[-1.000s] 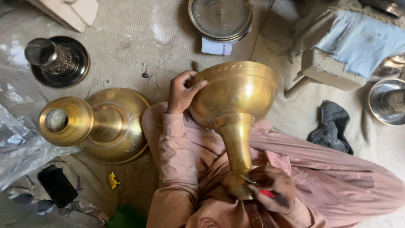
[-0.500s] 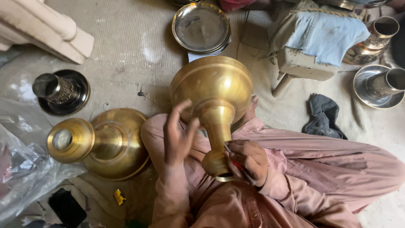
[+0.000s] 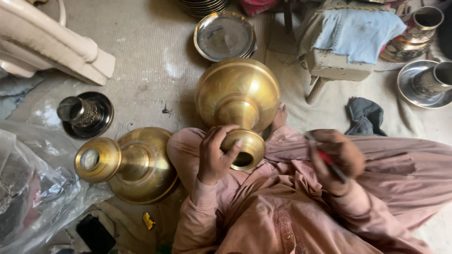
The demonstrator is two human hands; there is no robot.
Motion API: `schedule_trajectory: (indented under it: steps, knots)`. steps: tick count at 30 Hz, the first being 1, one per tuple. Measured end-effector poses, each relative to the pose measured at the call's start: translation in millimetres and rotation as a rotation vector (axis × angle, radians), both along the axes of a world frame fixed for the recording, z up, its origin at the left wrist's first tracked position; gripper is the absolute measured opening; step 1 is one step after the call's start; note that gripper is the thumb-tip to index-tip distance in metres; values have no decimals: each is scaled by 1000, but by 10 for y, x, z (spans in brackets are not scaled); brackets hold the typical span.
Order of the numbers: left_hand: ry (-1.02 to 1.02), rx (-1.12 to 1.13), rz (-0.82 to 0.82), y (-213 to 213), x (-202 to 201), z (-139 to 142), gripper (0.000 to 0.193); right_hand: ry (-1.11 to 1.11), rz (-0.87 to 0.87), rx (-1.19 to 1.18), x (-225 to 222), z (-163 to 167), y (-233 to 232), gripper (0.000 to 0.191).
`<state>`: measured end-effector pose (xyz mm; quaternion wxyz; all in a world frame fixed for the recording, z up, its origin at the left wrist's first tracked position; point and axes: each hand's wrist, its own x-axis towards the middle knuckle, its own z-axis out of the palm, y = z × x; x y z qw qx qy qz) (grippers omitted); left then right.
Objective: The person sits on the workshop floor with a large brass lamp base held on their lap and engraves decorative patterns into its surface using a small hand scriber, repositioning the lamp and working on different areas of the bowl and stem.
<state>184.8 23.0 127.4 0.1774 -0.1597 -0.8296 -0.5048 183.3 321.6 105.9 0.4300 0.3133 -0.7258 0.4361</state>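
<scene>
- The brass vase (image 3: 239, 101) lies tipped across the person's lap, its narrow mouth toward the camera and its wide bowl pointing away; the mouth looks dark, and I cannot tell whether anything is inside.
- The left hand (image 3: 215, 154) is clamped round the vase's neck, just behind the mouth.
- Right of the vase, the right hand (image 3: 337, 160) hovers clear of it, fingers closed on a thin red-tipped tool (image 3: 328, 162); it is blurred.
- Faint engraved lines show on the bowl, so decoration seems begun; how much remains I cannot tell.
- Left of the vase, a second brass vase (image 3: 128, 162) lies on the floor, mouth open, apparently hollow.
- Beyond the vase, a round metal tray (image 3: 225, 35) holds nothing that I can see.
</scene>
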Motion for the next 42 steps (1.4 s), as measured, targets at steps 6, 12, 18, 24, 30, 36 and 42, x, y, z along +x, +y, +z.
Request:
schedule_trajectory:
  steps: [6, 12, 18, 24, 30, 36, 42]
  knots:
    - [37, -75, -1, -106, -191, 123, 67, -220, -538, 265, 655, 435, 1191, 40]
    - [-190, -27, -122, -309, -548, 141, 77, -447, -338, 120, 843, 657, 869, 36]
    - [-211, 7, -102, -498, -904, 114, 68, -462, 48, 125, 496, 556, 327, 32]
    - [-185, -34, -88, -423, -1042, 201, 52, -472, 231, 110, 138, 627, -476, 28]
    - [-265, -154, -137, -301, -1189, 309, 51, -471, 262, 65, -10, 383, -673, 24]
    - [-323, -398, -209, -195, -1226, 331, 62, -394, -18, 39, 268, 662, 314, 20]
    - [-280, -664, -162, 2, -1150, 276, 73, -495, -219, 190, 786, 1049, 1067, 17]
